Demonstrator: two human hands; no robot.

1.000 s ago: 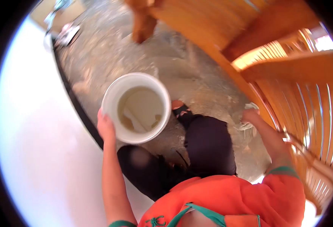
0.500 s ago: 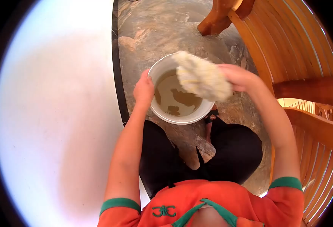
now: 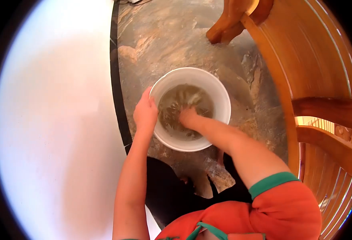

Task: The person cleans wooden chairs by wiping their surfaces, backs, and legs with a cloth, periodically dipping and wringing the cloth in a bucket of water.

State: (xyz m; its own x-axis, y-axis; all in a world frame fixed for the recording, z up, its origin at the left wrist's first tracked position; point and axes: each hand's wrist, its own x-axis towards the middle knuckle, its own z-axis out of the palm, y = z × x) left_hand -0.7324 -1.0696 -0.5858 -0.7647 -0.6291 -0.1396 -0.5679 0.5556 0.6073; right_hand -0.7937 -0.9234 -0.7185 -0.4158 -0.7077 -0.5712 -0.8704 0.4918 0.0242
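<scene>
A white bucket (image 3: 222,90) with murky brown water (image 3: 172,118) stands on the stone floor in front of me. My left hand (image 3: 146,111) grips its rim on the left side, with the thumb near the inner wall. Down inside the bucket, my right hand (image 3: 188,116) is in the water, blurred, with its fingers hidden below the splashing surface. A pale patch, perhaps the whitish fluffy cloth (image 3: 195,98), shows faintly through the water just beyond that hand. The rest of the cloth is out of sight.
On the right, a slatted wooden bench (image 3: 300,52) curves along the floor, with a thick wooden leg (image 3: 226,30) at the top. A white wall (image 3: 56,120) with a black skirting strip (image 3: 118,92) runs along the left. My knees are close behind the bucket.
My right hand has gone from above the bucket's right side, where it held the whitish cloth, down into the water. The water is now stirred up. My left hand stays on the rim.
</scene>
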